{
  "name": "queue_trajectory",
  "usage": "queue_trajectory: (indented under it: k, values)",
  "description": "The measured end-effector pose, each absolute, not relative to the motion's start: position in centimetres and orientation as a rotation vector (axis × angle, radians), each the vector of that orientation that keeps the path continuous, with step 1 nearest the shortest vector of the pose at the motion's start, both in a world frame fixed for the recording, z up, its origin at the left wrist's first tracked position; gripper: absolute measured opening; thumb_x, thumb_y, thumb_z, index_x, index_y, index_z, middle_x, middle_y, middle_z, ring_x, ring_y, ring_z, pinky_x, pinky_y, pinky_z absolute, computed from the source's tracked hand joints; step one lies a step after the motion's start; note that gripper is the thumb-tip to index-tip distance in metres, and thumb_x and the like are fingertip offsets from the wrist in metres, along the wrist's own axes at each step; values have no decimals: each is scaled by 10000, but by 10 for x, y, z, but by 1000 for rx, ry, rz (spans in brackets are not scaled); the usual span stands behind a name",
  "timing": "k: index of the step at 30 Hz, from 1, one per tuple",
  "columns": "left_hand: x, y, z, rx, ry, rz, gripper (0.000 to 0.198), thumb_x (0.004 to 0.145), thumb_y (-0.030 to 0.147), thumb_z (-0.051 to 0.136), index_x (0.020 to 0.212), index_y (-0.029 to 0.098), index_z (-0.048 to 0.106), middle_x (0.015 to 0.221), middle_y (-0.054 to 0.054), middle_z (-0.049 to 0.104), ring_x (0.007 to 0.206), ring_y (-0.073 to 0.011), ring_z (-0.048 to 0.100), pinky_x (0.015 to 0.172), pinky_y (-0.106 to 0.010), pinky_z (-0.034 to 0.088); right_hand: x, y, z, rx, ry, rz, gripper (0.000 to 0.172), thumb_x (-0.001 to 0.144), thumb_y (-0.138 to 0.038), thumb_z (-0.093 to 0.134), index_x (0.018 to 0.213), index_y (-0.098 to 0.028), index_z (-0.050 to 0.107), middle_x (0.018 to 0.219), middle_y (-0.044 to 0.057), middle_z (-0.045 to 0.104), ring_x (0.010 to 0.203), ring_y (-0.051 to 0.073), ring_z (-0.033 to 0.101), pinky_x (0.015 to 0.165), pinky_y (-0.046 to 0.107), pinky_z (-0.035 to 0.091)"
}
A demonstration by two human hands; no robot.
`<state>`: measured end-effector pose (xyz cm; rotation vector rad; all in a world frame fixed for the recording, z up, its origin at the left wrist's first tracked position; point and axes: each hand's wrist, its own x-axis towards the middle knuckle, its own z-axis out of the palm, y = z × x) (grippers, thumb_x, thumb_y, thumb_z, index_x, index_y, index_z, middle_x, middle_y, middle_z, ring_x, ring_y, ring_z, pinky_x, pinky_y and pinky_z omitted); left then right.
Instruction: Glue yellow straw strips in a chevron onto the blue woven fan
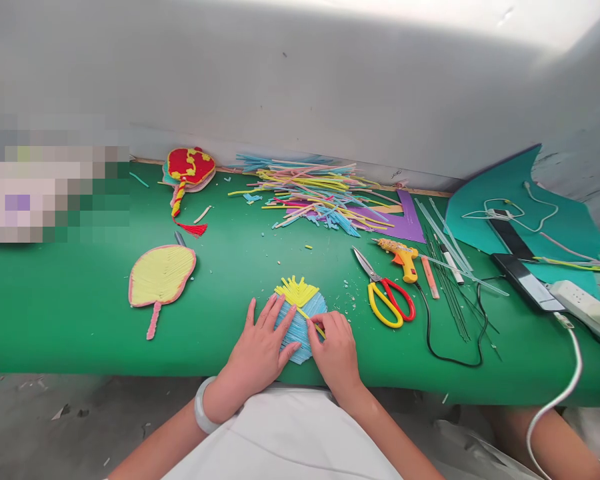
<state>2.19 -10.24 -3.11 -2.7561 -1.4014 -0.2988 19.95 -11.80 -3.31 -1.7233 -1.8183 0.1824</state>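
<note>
A round blue piece point(300, 339) made of side-by-side strips lies on the green table point(80, 300) near its front edge. Short yellow strips point(298, 291) fan out at its top. My left hand point(263, 343) rests flat on the piece's left part, fingers spread. At the right side, my right hand point(335, 350) pinches a thin yellow strip point(320, 330) that slants down across the blue surface from the base of the fan.
Right of my hands lie scissors point(386, 293), a yellow glue gun point(404, 259), a pink marker point(430, 277) and wires. Colored strips point(315, 193) are heaped at the back. A yellow fan point(163, 275) and a red fan point(190, 167) lie left. A person's arm point(555, 443) shows lower right.
</note>
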Motion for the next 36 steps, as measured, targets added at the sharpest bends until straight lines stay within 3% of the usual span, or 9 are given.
queue_trajectory:
  k: [12, 24, 36]
  values:
    - [21, -102, -30, -2794, -1352, -367, 597, 1009, 511, 366, 1510, 186, 358, 1559, -127, 388, 1457, -291, 327, 1214, -577, 158, 199, -118, -35, -1731, -1808, 206, 104, 940, -185, 557, 842, -218, 558, 832, 38, 612, 802, 210, 541, 749, 338, 417]
    - [21, -100, -30, -2795, -1337, -327, 573, 1014, 508, 358, 1502, 208, 378, 1579, -132, 350, 1457, -297, 325, 1204, -598, 149, 202, -117, -33, -1734, -1803, 246, 103, 952, -221, 548, 851, -217, 563, 829, 32, 608, 799, 200, 544, 747, 329, 423]
    - [21, -99, -30, -2800, -1312, -354, 571, 1014, 510, 349, 1523, 251, 344, 1556, -57, 405, 1449, -290, 342, 1214, -588, 120, 210, -113, -27, -1731, -1860, 335, 84, 957, -241, 518, 905, -215, 579, 827, 34, 605, 790, 201, 565, 721, 331, 444]
